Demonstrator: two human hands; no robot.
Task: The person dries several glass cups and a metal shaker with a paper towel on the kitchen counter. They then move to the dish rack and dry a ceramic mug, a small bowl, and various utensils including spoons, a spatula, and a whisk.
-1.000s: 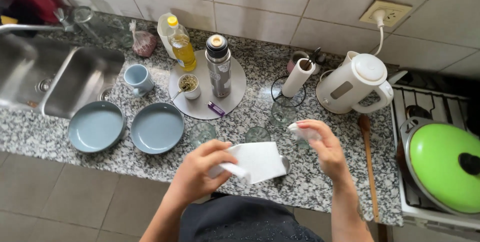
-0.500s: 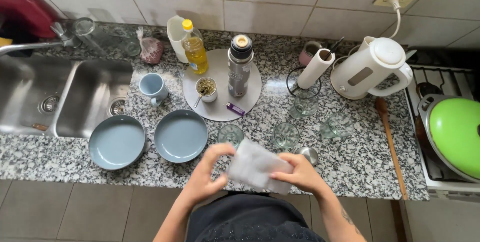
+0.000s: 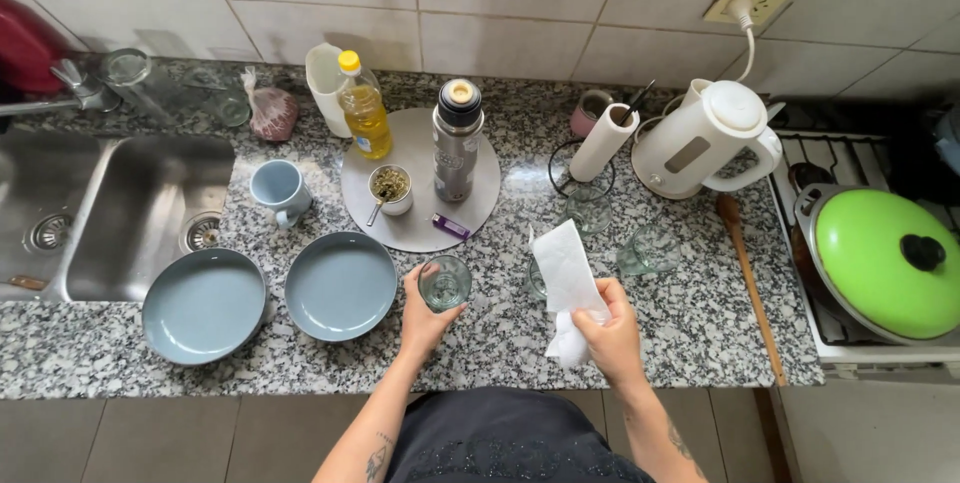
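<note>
At a granite counter (image 3: 690,328), the person's left hand (image 3: 425,315) is wrapped around a clear glass (image 3: 445,283) standing on the stone just right of two blue plates (image 3: 340,285). The right hand (image 3: 610,335) is closed on a white paper towel (image 3: 565,278), its free end sticking up over the counter. Just beyond the towel stand more clear glasses (image 3: 645,248), and a wooden spoon (image 3: 745,278) lies beside them near the stove, where a green lid (image 3: 875,263) covers a pan. Farther back, a round grey tray (image 3: 420,218) carries a steel flask (image 3: 457,153), a small cup (image 3: 390,186) and a purple lighter (image 3: 450,227). A blue mug (image 3: 278,188) sits beside the sink (image 3: 130,213). Against the tiled wall are an oil bottle (image 3: 365,118), a towel roll (image 3: 603,141) and a white kettle (image 3: 710,138).
</note>
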